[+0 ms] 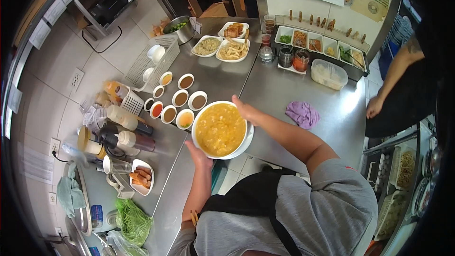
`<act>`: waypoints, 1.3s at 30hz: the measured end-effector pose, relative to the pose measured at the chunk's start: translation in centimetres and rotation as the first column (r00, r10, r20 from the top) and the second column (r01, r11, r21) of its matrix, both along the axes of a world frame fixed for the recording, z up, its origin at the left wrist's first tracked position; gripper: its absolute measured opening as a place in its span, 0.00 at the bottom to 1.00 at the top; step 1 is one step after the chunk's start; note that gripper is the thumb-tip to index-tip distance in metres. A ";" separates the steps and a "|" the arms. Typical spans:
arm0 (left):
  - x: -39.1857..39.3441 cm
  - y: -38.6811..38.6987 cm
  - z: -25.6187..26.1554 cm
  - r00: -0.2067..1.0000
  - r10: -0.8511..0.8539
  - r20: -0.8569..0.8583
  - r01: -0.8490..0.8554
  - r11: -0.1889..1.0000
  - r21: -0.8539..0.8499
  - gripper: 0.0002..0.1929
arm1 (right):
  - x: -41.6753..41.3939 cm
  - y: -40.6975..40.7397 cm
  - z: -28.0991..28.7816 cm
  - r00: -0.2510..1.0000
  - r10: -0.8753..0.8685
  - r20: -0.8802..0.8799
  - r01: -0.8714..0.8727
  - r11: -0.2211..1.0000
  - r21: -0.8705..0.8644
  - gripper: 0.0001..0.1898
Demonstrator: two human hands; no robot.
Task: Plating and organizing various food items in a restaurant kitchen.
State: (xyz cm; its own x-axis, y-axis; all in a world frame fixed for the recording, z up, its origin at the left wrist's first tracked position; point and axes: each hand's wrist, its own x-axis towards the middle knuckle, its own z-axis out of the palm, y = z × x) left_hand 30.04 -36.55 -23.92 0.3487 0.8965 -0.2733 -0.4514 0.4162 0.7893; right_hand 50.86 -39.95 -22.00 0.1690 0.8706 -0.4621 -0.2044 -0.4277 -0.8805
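Both my hands hold a round white bowl of thick yellow soup over the near edge of the steel counter. My left hand grips the bowl's lower left side. My right hand has its thumb at the upper right rim. A white plate shows beneath the bowl's right side; whether it touches the bowl I cannot tell. Just left of the bowl stand several small white bowls of sauce, among them a brown one, a pale broth with green bits and a red one.
A purple cloth lies on the right counter, below a plastic tub. Three white dishes of food, one with pale strips, stand at the back. Squeeze bottles line the left. A co-worker's arm is at the right.
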 end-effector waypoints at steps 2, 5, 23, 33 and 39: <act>3.5 1.0 0.1 0.999 0.029 -0.022 -0.030 0.999 -0.031 0.32 | 3.1 0.5 0.2 0.994 -0.098 0.039 0.101 0.993 -0.062 0.42; 7.0 3.5 -1.0 0.997 -0.026 -0.067 0.028 0.999 0.026 0.31 | 6.4 1.5 0.7 0.978 -0.176 0.107 0.182 0.982 -0.046 0.47; 15.4 10.8 -3.3 0.989 -0.100 -0.113 0.088 0.991 -0.101 0.27 | 23.5 1.4 6.3 0.605 -0.512 0.610 0.181 0.834 0.521 0.17; 15.4 12.7 -3.8 0.989 -0.107 -0.100 0.096 0.990 -0.105 0.25 | 46.4 -17.0 7.1 -0.336 -0.204 0.920 0.737 0.551 0.391 0.15; 16.5 12.7 -3.6 0.970 0.009 -0.243 -0.050 0.985 -0.164 0.25 | 53.2 -21.7 5.2 -0.276 -0.276 0.921 0.672 0.629 0.390 0.15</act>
State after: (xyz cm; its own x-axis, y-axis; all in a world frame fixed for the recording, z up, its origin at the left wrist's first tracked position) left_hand 46.57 -23.85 -27.52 0.2281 0.8395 -0.4931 -0.2706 0.5412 0.7962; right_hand 104.11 -61.64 -16.82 0.8562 0.1654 0.4895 0.3735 -0.8527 -0.3652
